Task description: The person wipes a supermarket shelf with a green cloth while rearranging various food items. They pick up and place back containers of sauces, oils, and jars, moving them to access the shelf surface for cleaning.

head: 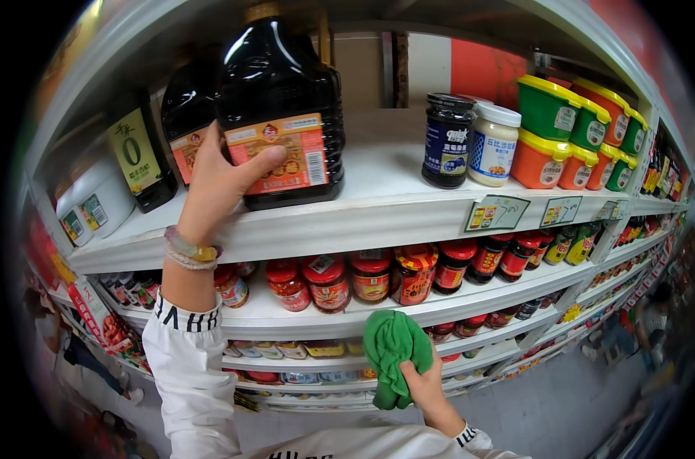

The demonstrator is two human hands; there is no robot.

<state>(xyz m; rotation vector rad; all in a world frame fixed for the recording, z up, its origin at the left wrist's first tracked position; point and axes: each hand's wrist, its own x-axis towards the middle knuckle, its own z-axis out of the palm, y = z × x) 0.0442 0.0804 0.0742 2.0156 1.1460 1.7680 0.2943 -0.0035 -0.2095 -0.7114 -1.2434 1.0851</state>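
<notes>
With thumb on its label side, my left hand (227,172) grips a large dark plastic bottle (278,74) by its left edge; the bottle stands upright near the front of the white top shelf (382,201). Another dark bottle (189,97) is just behind and left of it, partly hidden by my hand. A crumpled green cloth (396,356) is bunched in my right hand (427,381), held low in front of the shelves below. Right of the large bottle stand a dark jam jar (448,143) and a white-lidded salad dressing jar (493,146).
A green-labelled bottle (135,149) and white plastic containers (95,195) stand at the left end. Stacked green and orange tubs (539,160) with yellow lids are at the right. Red-lidded jars (327,284) line the shelf below. People (89,356) are in the aisle on both sides.
</notes>
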